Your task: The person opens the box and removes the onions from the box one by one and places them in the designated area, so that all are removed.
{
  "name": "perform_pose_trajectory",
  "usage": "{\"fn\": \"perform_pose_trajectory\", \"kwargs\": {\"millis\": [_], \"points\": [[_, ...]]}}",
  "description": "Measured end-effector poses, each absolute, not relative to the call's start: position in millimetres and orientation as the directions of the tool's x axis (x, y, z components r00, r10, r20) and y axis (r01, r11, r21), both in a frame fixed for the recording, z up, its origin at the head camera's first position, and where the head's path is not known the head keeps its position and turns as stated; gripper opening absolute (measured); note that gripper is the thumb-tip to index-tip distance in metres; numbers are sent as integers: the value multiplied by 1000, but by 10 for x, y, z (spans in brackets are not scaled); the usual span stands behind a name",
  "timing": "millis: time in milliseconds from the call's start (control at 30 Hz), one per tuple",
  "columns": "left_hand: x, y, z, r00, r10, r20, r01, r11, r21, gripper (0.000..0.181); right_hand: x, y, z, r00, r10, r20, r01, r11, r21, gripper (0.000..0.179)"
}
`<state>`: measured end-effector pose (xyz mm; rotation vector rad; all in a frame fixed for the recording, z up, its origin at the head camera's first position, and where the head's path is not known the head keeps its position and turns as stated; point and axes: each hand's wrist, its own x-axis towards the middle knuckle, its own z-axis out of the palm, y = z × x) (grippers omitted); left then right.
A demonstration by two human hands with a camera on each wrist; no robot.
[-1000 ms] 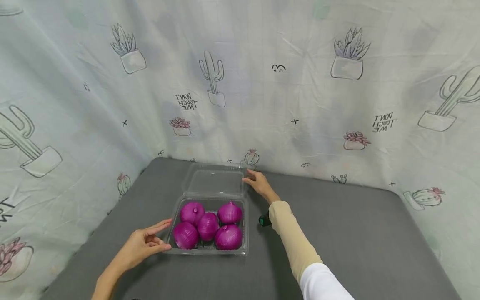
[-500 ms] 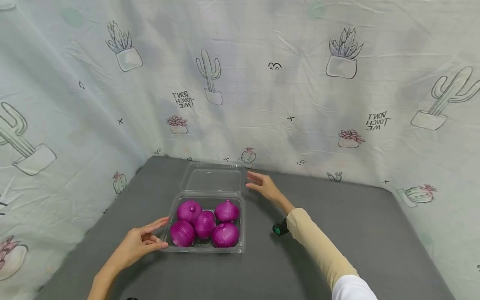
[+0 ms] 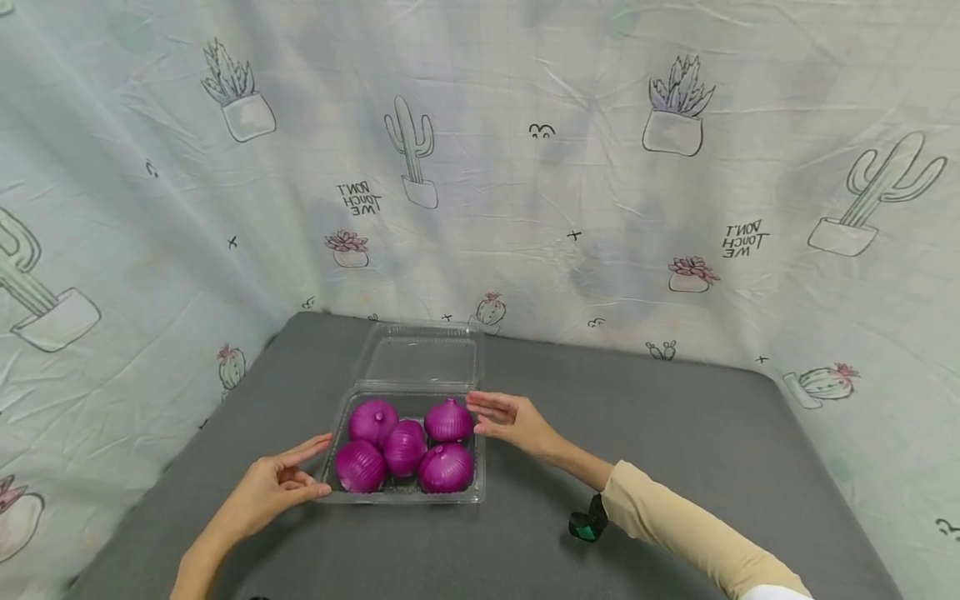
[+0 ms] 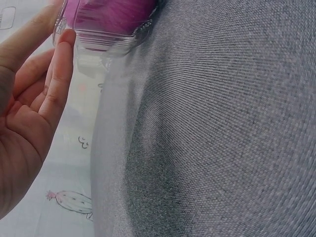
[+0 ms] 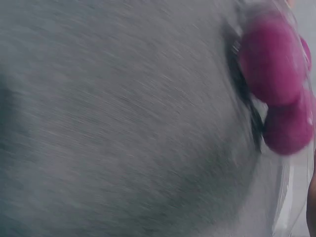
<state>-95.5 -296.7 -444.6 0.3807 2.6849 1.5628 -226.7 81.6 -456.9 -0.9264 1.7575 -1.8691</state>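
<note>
Box [image 3: 405,498]: clear plastic, round onions [image 3: 405,448]
Left hand [image 3: 268,493], right hand [image 3: 521,427]: spread wide
Cloth [image 4: 237,123]: ribbing we see only in left wrist view

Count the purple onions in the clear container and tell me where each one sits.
5, all in the open clear container: back-left onion, front-left onion, middle onion, back-right onion and front-right onion, as the head view shows them. None appears hidden.

I get a blurred right-wrist view, the right hand [image 5: 311,202] cut off at lower right.
</note>
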Motion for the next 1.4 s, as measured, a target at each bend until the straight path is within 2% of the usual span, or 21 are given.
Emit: {"fn": "perform_pose_trajectory", "kwargs": {"millis": [167,433,533,633,733,833,933,1000,1133,1267,1400], "points": [[-963,-2963,-4428,-970,217,108,202,474,857,64,-2088,839,-4533,-664,-721,198,-136,-144,-980,58],[-952,-2963,-4436,-972,215,98,189,461,867,63,-1916,742,-4492,-795,-597,104,-107,-31,-994,53],[-947,-2968,-4435,-972,213,99,189,458,869,63,-1907,675,-4471,-823,-561,88,-123,25,-992,52],[-944,-2969,-4435,-972,214,96,187,459,869,63,-1937,632,-4425,-827,-553,101,-194,114,-974,52],[-949,-2970,-4436,-971,219,95,189,460,867,63,-2018,623,-4377,-789,-601,127,-292,185,-938,54],[-958,-2971,-4433,-969,228,99,197,458,867,63,-2155,639,-4337,-674,-717,177,-409,164,-898,56],[-963,-2976,-4432,-967,231,104,203,459,865,63,-2325,625,-4323,-543,-814,203,-471,95,-877,61],[-965,-2987,-4439,-967,231,105,203,459,865,63,-2420,591,-4310,-492,-846,208,-490,72,-869,64],[-982,-3000,-4461,-967,241,85,188,444,876,64,-2531,511,-4291,-473,-856,207,-491,62,-869,66],[-999,-3015,-4483,-963,260,75,183,424,887,65,-2562,442,-4307,-496,-842,211,-482,65,-874,64],[-996,-3050,-4492,-959,273,79,191,412,891,65,-2573,397,-4325,-539,-807,243,-406,-4,-914,60]]}}
